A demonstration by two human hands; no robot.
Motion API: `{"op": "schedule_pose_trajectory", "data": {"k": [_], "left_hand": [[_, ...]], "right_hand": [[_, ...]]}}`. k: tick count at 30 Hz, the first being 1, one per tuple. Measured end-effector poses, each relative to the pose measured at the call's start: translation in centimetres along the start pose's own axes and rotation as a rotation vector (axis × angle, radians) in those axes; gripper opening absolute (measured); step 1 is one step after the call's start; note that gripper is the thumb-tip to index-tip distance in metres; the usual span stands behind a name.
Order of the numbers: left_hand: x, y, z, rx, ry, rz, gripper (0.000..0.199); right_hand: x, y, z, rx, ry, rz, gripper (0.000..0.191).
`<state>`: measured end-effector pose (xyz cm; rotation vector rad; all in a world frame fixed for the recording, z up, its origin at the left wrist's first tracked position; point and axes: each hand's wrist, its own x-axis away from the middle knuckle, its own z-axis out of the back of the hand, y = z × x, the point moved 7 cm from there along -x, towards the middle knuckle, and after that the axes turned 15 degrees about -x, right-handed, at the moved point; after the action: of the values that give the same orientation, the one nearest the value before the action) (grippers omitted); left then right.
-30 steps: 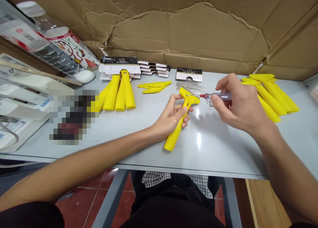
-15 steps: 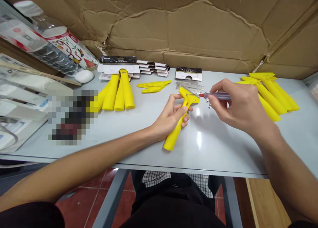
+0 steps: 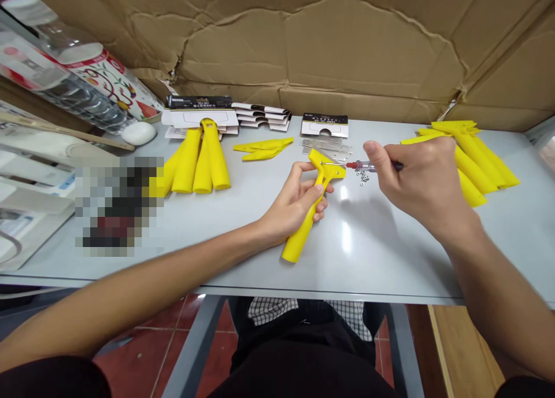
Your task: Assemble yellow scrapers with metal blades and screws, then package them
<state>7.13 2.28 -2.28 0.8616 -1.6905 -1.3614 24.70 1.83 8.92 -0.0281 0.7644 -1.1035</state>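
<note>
My left hand (image 3: 297, 204) is closed around the neck of a yellow scraper handle (image 3: 299, 236), its forked head tilted up and away from me. In my right hand (image 3: 427, 184) is a screwdriver (image 3: 364, 166) with a clear handle and a red collar. Its thin shaft lies across the scraper's head, with the tip at a screw on the left side. Small nuts or screws (image 3: 362, 179) lie on the table just below the screwdriver. Behind the head, thin metal blades (image 3: 327, 147) rest in front of a black-and-white card (image 3: 325, 125).
Several yellow handles (image 3: 210, 161) stand by packaging cards (image 3: 199, 110) at left. More yellow handles (image 3: 485, 155) lie at right. Two flat yellow pieces (image 3: 264, 148) sit between. Bottles (image 3: 87, 80) lean at far left, and cardboard (image 3: 373, 56) walls the back.
The fingers of my right hand have shifted back along the screwdriver, baring more of its clear handle; the thumb is now raised. My left hand keeps its grip, and the view has shifted slightly.
</note>
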Motion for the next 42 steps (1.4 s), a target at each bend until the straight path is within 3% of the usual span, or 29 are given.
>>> {"op": "schedule_pose_trajectory", "data": {"k": [5, 10, 16, 21, 24, 34, 42], "left_hand": [[-0.07, 0.01, -0.08, 0.002, -0.011, -0.003, 0.03], [-0.2, -0.29, 0.15, 0.024, 0.014, 0.011, 0.028], [-0.13, -0.15, 0.16, 0.015, 0.004, 0.005, 0.028], [-0.14, -0.12, 0.1, 0.007, -0.006, 0.007, 0.027], [-0.17, -0.19, 0.12, 0.012, -0.003, 0.011, 0.026], [-0.21, -0.29, 0.26, 0.04, 0.014, 0.022, 0.031], [-0.12, -0.25, 0.36, 0.021, 0.009, 0.014, 0.034]], "right_hand": [[0.08, -0.37, 0.27, -0.035, -0.06, -0.056, 0.02], [0.2, -0.43, 0.03, -0.116, -0.077, -0.004, 0.009], [0.22, 0.03, 0.02, -0.078, 0.03, 0.076, 0.032], [0.25, -0.51, -0.09, -0.113, -0.048, 0.018, 0.014], [0.29, -0.78, 0.06, -0.136, -0.065, 0.02, 0.021], [0.24, -0.54, 0.38, -0.095, -0.092, 0.004, 0.011], [0.45, -0.59, 0.1, -0.133, 0.014, 0.083, 0.015]]}}
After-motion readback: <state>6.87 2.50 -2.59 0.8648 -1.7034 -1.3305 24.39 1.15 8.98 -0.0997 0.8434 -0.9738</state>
